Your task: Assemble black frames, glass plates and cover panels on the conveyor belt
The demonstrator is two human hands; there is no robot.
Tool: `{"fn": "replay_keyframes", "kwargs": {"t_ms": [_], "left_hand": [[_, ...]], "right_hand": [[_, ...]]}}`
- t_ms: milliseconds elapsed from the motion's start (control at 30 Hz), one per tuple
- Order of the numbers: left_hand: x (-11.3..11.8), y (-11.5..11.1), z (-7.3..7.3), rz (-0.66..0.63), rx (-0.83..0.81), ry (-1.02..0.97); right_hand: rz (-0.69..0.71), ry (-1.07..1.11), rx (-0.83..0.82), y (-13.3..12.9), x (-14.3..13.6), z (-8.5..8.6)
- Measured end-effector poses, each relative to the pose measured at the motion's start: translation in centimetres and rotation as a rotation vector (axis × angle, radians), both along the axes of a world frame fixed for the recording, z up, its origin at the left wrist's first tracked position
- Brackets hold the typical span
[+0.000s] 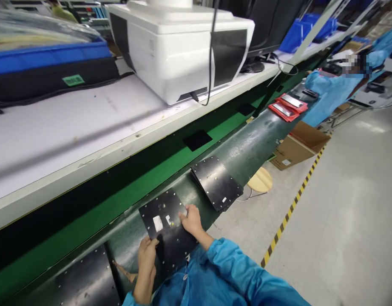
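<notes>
One black panel (176,239) is being held between two hands above the dark green counter (247,146). Its near-left edge is being grasped by the left grip (147,256), the thumb being laid over the top face. The opposite edge is being grasped by the right grip (192,219), and both grips are being kept closed on the panel. Between them, on the upper face, a white label (157,223) and a smaller white sticker (168,219) are being shown, and small round dots are being seen along the edges.

Just beyond the right grip, a stack of black panels (217,182) is being supported by the counter, its layers being set slightly out of line. To the left of the left grip, another dark panel (87,280) is being carried on the same surface, partly cut off by the view.

Farther along the counter, well past the right grip, red items (288,107) are being borne near a person in blue (330,95). A cardboard box (293,148) and a round wooden stool (260,180) are being seen to the right, beyond that grip. Ahead of both grips, a white machine (183,55) is being held up by a white shelf (87,127), between a blue bin (52,53) and a black monitor (268,25).
</notes>
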State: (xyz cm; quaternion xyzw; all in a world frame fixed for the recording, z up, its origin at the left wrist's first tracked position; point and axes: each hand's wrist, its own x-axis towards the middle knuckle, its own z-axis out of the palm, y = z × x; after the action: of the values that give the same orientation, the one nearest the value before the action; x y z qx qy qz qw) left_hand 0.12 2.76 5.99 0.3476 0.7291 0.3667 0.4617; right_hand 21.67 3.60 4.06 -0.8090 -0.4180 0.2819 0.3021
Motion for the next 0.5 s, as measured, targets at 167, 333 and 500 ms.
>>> {"fn": "replay_keyframes", "kwargs": {"t_ms": [167, 333, 500], "left_hand": [[12.7, 2.5, 3.9, -0.208, -0.001, -0.22], [25.5, 5.2, 4.6, -0.429, 0.079, -0.275], [27.7, 8.7, 2.6, -0.407, 0.238, 0.119]], "right_hand": [[-0.126, -0.14, 0.155, 1.4, 15.2, 3.5], [-0.259, -0.167, 0.045, 4.2, 27.7, 5.0], [-0.156, -0.049, 0.187, 2.9, 32.5, 2.6]]}}
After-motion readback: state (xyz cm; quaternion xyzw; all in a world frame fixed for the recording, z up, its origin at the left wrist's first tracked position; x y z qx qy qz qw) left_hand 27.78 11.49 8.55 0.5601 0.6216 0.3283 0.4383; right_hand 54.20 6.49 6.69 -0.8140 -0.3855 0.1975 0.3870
